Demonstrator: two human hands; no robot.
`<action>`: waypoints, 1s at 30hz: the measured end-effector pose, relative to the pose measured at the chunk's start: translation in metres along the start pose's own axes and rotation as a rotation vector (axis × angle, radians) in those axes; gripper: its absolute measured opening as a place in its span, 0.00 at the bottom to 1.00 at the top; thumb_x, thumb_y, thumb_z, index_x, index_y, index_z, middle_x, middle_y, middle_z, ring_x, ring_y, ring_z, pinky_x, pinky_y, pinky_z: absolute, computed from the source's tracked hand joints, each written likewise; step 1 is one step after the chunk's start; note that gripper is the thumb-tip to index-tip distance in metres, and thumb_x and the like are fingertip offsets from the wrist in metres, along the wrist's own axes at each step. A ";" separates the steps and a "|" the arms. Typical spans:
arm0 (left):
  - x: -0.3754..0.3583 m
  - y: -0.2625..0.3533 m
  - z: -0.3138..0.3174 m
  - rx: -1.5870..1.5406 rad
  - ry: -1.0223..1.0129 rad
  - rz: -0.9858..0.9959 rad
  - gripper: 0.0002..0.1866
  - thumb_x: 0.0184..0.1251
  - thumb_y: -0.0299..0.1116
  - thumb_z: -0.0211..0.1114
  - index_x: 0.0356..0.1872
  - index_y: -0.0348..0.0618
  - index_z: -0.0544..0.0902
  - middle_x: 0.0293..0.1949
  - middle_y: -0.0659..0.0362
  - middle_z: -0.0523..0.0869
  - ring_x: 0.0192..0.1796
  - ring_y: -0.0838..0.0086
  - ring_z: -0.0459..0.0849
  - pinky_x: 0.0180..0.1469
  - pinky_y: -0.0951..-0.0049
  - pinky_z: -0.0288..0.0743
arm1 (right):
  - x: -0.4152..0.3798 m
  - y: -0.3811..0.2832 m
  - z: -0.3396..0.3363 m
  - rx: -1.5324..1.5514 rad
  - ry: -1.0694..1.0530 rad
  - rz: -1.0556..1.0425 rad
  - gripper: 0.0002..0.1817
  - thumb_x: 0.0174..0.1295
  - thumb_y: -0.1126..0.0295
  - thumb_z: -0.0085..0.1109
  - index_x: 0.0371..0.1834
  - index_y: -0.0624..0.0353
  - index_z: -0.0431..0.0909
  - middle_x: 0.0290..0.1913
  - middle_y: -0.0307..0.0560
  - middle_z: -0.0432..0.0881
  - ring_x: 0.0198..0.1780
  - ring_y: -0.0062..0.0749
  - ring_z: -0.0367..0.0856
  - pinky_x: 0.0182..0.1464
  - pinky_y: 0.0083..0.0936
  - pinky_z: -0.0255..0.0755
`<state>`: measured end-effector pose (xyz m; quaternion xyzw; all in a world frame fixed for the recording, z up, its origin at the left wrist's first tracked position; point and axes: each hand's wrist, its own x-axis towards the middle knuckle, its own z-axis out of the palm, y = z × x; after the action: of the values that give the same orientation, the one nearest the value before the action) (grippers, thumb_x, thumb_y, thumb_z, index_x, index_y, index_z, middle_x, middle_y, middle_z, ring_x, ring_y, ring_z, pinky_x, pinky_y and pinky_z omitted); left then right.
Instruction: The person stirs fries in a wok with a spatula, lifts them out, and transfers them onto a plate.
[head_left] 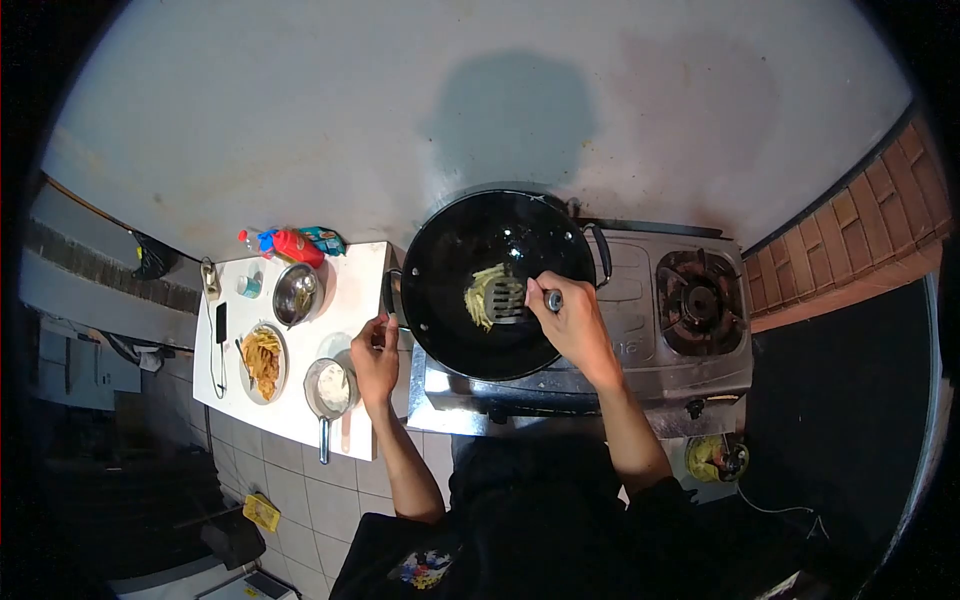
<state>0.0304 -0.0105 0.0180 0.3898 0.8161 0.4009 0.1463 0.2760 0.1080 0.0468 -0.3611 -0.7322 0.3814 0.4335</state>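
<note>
Right hand [572,322] fingers wrapped round spatula [508,298] over pale food [482,295] in wok [497,282]; left hand [375,358] grips wok handle, mostly hidden, probably closed.

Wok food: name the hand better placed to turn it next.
Probably the right hand: it already holds the spatula, whose blade lies on the food in the wok. The left hand grips the wok's near handle, steadying it.

White table [365,262] carries a plate [262,363], bowl [297,293], saucepan [329,390] and phone [221,322].
</note>
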 end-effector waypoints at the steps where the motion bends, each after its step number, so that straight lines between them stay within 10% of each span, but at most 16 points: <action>1: 0.000 -0.002 0.001 -0.004 0.011 0.015 0.17 0.68 0.37 0.64 0.43 0.27 0.82 0.18 0.59 0.76 0.22 0.79 0.70 0.26 0.75 0.65 | 0.000 0.002 0.000 -0.001 0.000 0.001 0.11 0.62 0.77 0.59 0.25 0.69 0.68 0.20 0.58 0.67 0.18 0.41 0.59 0.23 0.29 0.60; 30: -0.001 -0.004 0.001 0.003 -0.010 0.023 0.19 0.65 0.36 0.67 0.45 0.25 0.81 0.20 0.60 0.75 0.24 0.80 0.69 0.28 0.77 0.66 | 0.004 0.015 -0.004 -0.104 0.239 0.040 0.11 0.61 0.78 0.58 0.23 0.70 0.69 0.18 0.57 0.67 0.17 0.44 0.60 0.22 0.32 0.59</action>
<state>0.0293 -0.0123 0.0142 0.4015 0.8114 0.3993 0.1449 0.2810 0.1189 0.0360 -0.4406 -0.6867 0.3057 0.4907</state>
